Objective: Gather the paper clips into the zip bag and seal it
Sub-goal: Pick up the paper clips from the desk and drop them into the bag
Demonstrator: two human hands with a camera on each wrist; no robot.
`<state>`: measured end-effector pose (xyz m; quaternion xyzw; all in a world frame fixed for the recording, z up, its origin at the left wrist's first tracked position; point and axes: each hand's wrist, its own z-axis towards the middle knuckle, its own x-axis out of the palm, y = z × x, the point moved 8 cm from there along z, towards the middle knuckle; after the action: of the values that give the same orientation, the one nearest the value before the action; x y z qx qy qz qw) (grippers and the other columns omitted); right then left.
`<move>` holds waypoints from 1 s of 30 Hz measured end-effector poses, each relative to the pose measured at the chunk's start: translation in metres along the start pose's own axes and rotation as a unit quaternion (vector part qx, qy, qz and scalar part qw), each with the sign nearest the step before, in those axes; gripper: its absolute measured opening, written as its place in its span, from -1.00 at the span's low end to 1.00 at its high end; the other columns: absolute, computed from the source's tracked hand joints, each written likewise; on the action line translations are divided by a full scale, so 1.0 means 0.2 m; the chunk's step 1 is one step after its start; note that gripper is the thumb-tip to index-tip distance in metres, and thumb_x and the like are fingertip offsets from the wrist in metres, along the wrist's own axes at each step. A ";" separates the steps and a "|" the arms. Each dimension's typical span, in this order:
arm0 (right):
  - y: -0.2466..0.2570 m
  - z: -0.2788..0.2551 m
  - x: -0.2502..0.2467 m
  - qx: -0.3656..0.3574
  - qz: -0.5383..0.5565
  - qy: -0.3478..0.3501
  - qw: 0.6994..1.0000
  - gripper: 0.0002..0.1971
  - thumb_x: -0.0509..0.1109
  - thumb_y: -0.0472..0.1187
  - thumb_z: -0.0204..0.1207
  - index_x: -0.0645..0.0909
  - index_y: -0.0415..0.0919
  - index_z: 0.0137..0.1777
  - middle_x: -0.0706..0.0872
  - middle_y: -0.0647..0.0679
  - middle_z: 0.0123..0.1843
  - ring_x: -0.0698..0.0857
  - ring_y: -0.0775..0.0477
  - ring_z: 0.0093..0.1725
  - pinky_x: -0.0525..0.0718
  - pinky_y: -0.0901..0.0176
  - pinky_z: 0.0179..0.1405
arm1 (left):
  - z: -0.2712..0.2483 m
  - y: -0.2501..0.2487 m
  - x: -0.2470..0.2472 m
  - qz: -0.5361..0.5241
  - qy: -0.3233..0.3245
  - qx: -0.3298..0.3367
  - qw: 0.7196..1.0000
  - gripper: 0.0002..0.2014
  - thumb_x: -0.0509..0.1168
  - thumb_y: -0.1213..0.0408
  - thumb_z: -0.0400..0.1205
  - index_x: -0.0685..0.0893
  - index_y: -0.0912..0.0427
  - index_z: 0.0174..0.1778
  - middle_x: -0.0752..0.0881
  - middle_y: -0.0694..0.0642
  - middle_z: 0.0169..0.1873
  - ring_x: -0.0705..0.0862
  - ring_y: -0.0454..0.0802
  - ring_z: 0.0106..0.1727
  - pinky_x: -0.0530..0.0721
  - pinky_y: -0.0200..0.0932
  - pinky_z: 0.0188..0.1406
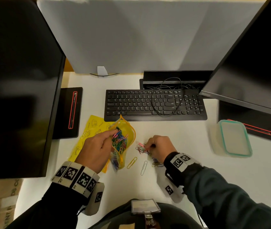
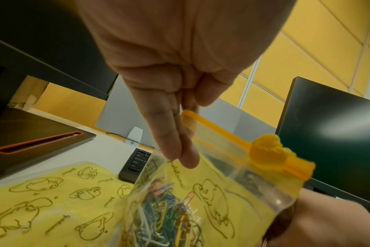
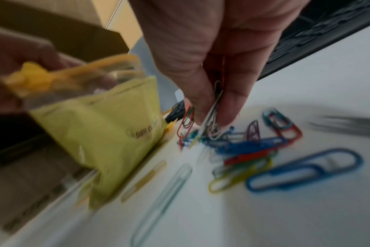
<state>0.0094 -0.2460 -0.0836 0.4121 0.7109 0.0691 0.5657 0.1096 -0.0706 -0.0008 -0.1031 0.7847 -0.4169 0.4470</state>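
Observation:
A yellow zip bag (image 1: pixel 123 139) with an orange slider (image 2: pixel 266 150) stands open on the white desk, holding many coloured paper clips (image 2: pixel 165 210). My left hand (image 1: pixel 96 146) pinches the bag's near rim (image 2: pixel 180 157) and holds its mouth open. To the right, my right hand (image 1: pixel 158 146) pinches several clips (image 3: pixel 213 123) from a loose pile (image 1: pixel 142 148) on the desk. More clips (image 3: pixel 264 160) lie under and beside that hand, among them a big blue one (image 3: pixel 304 168). A yellow clip (image 1: pixel 132 162) and a pale clip (image 1: pixel 144 167) lie apart nearer me.
A second yellow printed bag (image 1: pixel 88 129) lies flat under the first. A black keyboard (image 1: pixel 154 104) with a cable across it sits just behind. Monitors (image 1: pixel 15 80) stand left and right. A lidded plastic box (image 1: pixel 234 138) sits at the right.

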 end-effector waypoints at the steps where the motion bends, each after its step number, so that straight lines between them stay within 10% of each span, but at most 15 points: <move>1: -0.01 -0.01 -0.04 0.013 0.030 -0.021 0.999 -0.78 0.36 -0.46 0.41 0.81 -0.21 -0.15 0.80 -0.18 -0.07 0.72 -0.15 -0.05 0.60 0.24 0.04 | 0.00 0.00 0.00 0.011 0.007 0.000 1.000 -0.62 0.06 0.32 0.61 0.60 -0.07 0.25 0.74 0.10 0.04 0.68 -0.11 -0.29 0.69 -0.11 -0.16; 6: 0.05 -0.06 -0.30 0.036 0.185 -0.105 0.976 -0.76 0.43 -0.52 0.37 0.76 -0.17 -0.34 0.72 0.03 -0.44 0.59 0.23 -0.56 0.65 0.40 -0.35 | 0.00 -0.01 0.02 0.055 0.016 -0.007 0.998 -0.63 0.20 0.39 0.51 0.65 -0.12 0.13 0.78 0.18 -0.31 0.53 0.00 -0.59 0.49 -0.27 -0.60; 10: 0.29 -0.08 -0.43 -0.013 0.275 -0.115 0.954 -0.73 0.48 -0.51 0.34 0.72 -0.09 -0.35 0.71 0.04 -0.43 0.64 0.05 -0.52 0.75 0.15 -0.36 | -0.01 -0.06 0.01 0.052 0.001 0.016 0.999 -0.80 0.31 0.45 0.45 0.67 0.01 -0.23 0.64 -0.05 -0.37 0.57 -0.23 -0.49 0.41 -0.51 -0.51; 15: 0.61 0.02 -0.31 -0.082 0.052 -0.008 0.995 -0.85 0.43 -0.45 0.34 0.79 -0.23 -0.21 0.81 -0.08 -0.26 0.66 0.07 -0.30 0.64 0.27 -0.14 | -0.01 -0.10 0.01 0.062 -0.005 0.072 0.996 -0.81 0.38 0.55 0.36 0.69 0.14 -0.34 0.62 -0.01 -0.03 0.65 -0.11 -0.34 0.51 -0.39 -0.27; 20: 0.71 0.06 -0.24 -0.089 -0.004 0.030 0.996 -0.86 0.41 -0.40 0.39 0.77 -0.27 -0.12 0.80 -0.11 -0.06 0.64 -0.01 -0.13 0.50 0.31 -0.12 | -0.01 -0.10 0.00 0.088 -0.018 0.081 0.993 -0.84 0.40 0.53 0.35 0.69 0.16 -0.35 0.62 -0.05 -0.29 0.54 -0.27 -0.36 0.42 -0.55 -0.37; 26: 0.35 0.02 -0.40 0.029 0.184 -0.055 0.981 -0.77 0.45 -0.47 0.36 0.60 -0.11 -0.32 0.73 -0.15 -0.11 0.70 -0.08 -0.29 0.81 -0.02 -0.32 | -0.01 -0.05 -0.02 0.075 -0.015 0.045 0.996 -0.84 0.45 0.39 0.36 0.64 0.04 -0.39 0.63 -0.11 -0.36 0.62 -0.19 -0.29 0.52 -0.33 -0.33; 30: -0.06 -0.09 -0.26 0.158 -0.005 0.031 0.987 -0.70 0.54 -0.29 0.34 0.56 -0.17 0.03 0.68 -0.14 0.04 0.67 -0.11 -0.03 0.73 0.02 0.06 | -0.01 -0.03 -0.01 0.053 -0.004 0.015 0.998 -0.85 0.51 0.23 0.32 0.65 0.02 -0.38 0.70 -0.03 -0.31 0.67 -0.16 -0.23 0.61 -0.19 -0.26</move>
<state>-0.0112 -0.2818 -0.0439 0.4904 0.7324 -0.0345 0.4711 0.1080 -0.0728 0.0042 -0.0559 0.7809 -0.4040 0.4731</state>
